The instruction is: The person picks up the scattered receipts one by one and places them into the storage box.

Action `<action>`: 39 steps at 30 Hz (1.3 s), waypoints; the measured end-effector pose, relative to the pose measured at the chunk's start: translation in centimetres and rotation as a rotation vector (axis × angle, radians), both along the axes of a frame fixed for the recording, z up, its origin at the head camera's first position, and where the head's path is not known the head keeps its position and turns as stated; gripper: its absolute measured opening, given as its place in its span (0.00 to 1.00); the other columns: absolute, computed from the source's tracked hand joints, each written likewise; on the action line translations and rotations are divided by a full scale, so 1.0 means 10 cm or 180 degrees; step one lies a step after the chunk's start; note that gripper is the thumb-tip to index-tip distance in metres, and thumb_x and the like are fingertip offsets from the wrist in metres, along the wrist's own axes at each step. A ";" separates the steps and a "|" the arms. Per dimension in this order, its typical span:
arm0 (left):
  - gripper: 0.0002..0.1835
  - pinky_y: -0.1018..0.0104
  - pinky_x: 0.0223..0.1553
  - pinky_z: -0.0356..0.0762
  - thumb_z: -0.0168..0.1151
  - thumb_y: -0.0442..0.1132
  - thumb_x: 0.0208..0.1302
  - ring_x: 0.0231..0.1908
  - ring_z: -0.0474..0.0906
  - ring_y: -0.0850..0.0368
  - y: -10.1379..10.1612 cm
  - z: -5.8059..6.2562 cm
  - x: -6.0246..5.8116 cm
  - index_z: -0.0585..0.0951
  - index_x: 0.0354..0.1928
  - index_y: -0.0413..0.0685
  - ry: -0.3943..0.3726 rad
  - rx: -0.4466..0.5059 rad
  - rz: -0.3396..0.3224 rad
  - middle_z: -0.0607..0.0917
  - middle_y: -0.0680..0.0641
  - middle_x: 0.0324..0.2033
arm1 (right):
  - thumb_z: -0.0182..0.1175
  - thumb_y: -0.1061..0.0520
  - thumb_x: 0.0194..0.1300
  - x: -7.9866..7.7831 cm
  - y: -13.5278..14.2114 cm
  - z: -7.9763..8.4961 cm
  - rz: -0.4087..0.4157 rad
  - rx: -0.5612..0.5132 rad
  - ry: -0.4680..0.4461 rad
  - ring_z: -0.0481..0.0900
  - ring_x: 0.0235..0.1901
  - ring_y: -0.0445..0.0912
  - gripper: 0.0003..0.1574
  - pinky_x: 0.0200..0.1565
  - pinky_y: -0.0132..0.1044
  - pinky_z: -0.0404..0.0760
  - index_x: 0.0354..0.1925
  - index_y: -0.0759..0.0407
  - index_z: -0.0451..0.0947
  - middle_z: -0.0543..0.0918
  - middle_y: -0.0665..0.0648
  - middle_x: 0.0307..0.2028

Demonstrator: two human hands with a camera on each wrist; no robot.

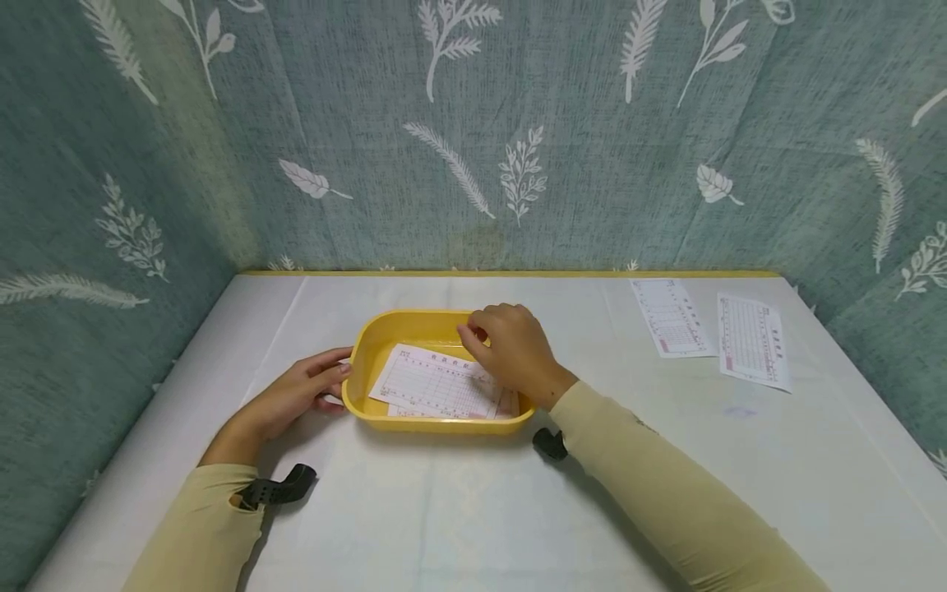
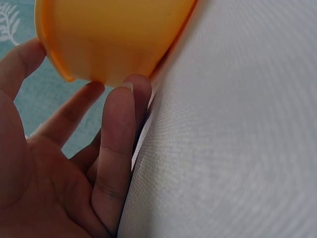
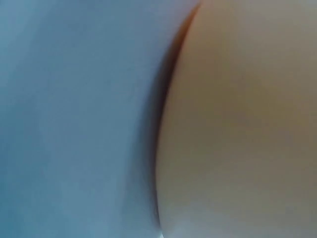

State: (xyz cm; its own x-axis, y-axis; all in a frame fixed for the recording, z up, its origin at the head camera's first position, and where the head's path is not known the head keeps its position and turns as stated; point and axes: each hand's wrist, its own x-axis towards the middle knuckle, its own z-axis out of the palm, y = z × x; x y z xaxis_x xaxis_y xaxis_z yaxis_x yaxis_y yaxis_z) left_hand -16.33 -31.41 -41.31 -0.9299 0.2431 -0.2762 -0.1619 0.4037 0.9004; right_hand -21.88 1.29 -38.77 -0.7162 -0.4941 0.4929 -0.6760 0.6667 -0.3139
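A yellow plastic basin (image 1: 436,426) with rounded corners stands on the table. Inside it, printed paper slips (image 1: 436,382) overlap, ruled in a red grid. My left hand (image 1: 299,390) is at the basin's left end; in the left wrist view its fingertips touch the outer wall of the basin (image 2: 114,39), without wrapping round it. Over the basin's right part, my right hand (image 1: 514,345) has bent fingers, thumb and index finger near the far rim. Whether anything lies between them is hidden. The right wrist view holds only a blurred basin wall (image 3: 237,119).
Two more printed slips, a left one (image 1: 672,319) and a right one (image 1: 755,341), lie at the table's far right. A white cloth (image 1: 444,510) covers the table. Green leaf-patterned fabric (image 1: 473,148) rises behind and at both sides.
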 end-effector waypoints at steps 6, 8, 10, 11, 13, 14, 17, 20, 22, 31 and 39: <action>0.34 0.69 0.40 0.85 0.52 0.49 0.76 0.36 0.81 0.62 0.02 -0.03 -0.01 0.58 0.76 0.41 -0.0008 -0.0030 -0.0011 0.83 0.51 0.42 | 0.59 0.52 0.69 0.06 0.09 0.06 -0.0122 -0.0377 0.0481 0.78 0.26 0.44 0.15 0.36 0.40 0.76 0.27 0.56 0.84 0.85 0.51 0.25; 0.34 0.69 0.40 0.85 0.52 0.49 0.76 0.36 0.81 0.62 0.02 -0.02 -0.01 0.59 0.76 0.41 0.0000 -0.0034 0.0003 0.83 0.50 0.42 | 0.59 0.51 0.70 0.08 0.12 0.10 -0.0119 -0.0391 0.0457 0.79 0.27 0.44 0.15 0.37 0.40 0.77 0.28 0.56 0.84 0.84 0.51 0.25; 0.34 0.69 0.40 0.85 0.52 0.49 0.76 0.36 0.81 0.62 0.02 -0.01 -0.01 0.58 0.76 0.41 0.0018 -0.0041 0.0000 0.83 0.49 0.43 | 0.59 0.51 0.70 0.12 0.16 0.14 -0.0102 -0.0404 0.0416 0.79 0.27 0.45 0.15 0.37 0.40 0.77 0.29 0.55 0.84 0.84 0.51 0.26; 0.34 0.68 0.40 0.85 0.52 0.49 0.76 0.36 0.81 0.62 0.02 -0.01 -0.01 0.58 0.76 0.41 0.0024 -0.0049 -0.0009 0.83 0.48 0.43 | 0.59 0.52 0.70 0.14 0.19 0.16 -0.0092 -0.0416 0.0399 0.79 0.28 0.45 0.15 0.37 0.41 0.77 0.29 0.56 0.84 0.84 0.51 0.26; 0.34 0.69 0.40 0.85 0.52 0.49 0.76 0.36 0.81 0.62 0.02 0.00 -0.02 0.58 0.77 0.42 0.0014 -0.0059 -0.0007 0.83 0.47 0.44 | 0.59 0.52 0.70 0.20 0.25 0.20 -0.0069 -0.0456 0.0368 0.79 0.28 0.45 0.15 0.38 0.41 0.77 0.29 0.56 0.84 0.84 0.51 0.26; 0.34 0.69 0.40 0.85 0.52 0.49 0.76 0.36 0.81 0.62 0.02 0.00 -0.02 0.58 0.77 0.42 0.0013 -0.0063 -0.0011 0.83 0.47 0.44 | 0.59 0.52 0.70 0.22 0.28 0.21 -0.0044 -0.0491 0.0359 0.79 0.28 0.45 0.14 0.37 0.41 0.77 0.29 0.56 0.84 0.84 0.51 0.26; 0.34 0.69 0.40 0.85 0.52 0.49 0.76 0.36 0.81 0.62 0.03 0.00 -0.03 0.58 0.77 0.42 0.0017 -0.0057 -0.0015 0.83 0.48 0.43 | 0.60 0.54 0.69 0.29 0.38 0.23 0.0035 -0.0584 0.0353 0.78 0.27 0.44 0.13 0.38 0.41 0.77 0.29 0.57 0.83 0.83 0.52 0.25; 0.34 0.68 0.40 0.85 0.52 0.49 0.76 0.36 0.82 0.63 0.02 0.00 -0.03 0.58 0.76 0.41 0.0021 -0.0031 -0.0011 0.83 0.50 0.42 | 0.60 0.56 0.69 0.34 0.45 0.23 0.0131 -0.0671 0.0306 0.76 0.27 0.44 0.13 0.37 0.40 0.77 0.28 0.58 0.83 0.82 0.52 0.24; 0.34 0.68 0.40 0.85 0.52 0.49 0.76 0.35 0.82 0.63 0.01 -0.01 -0.03 0.58 0.76 0.40 0.0018 -0.0031 -0.0009 0.83 0.51 0.41 | 0.60 0.57 0.69 0.37 0.48 0.22 0.0174 -0.0688 0.0274 0.76 0.27 0.43 0.13 0.37 0.40 0.77 0.28 0.58 0.83 0.82 0.52 0.24; 0.34 0.68 0.40 0.86 0.51 0.49 0.77 0.35 0.82 0.64 -0.01 -0.01 -0.01 0.58 0.76 0.39 0.0008 -0.0030 -0.0014 0.83 0.52 0.41 | 0.63 0.58 0.66 0.55 0.68 0.20 0.0178 -0.0654 0.0325 0.77 0.28 0.42 0.09 0.36 0.38 0.78 0.28 0.57 0.83 0.83 0.50 0.25; 0.34 0.68 0.39 0.86 0.51 0.49 0.77 0.35 0.82 0.64 0.01 -0.02 -0.02 0.57 0.76 0.38 0.0036 -0.0020 -0.0010 0.83 0.50 0.44 | 0.64 0.58 0.65 0.61 0.95 0.22 0.0054 -0.0609 0.0297 0.78 0.31 0.40 0.07 0.38 0.38 0.78 0.30 0.56 0.85 0.84 0.48 0.27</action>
State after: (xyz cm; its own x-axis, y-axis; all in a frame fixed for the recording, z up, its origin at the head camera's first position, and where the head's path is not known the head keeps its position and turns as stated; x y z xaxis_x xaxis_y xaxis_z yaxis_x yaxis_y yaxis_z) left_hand -16.49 -31.26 -41.49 -0.9322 0.2442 -0.2671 -0.1505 0.4097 0.8997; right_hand -15.81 10.75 -36.56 -0.6554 -0.3967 0.6427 -0.7186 0.5894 -0.3691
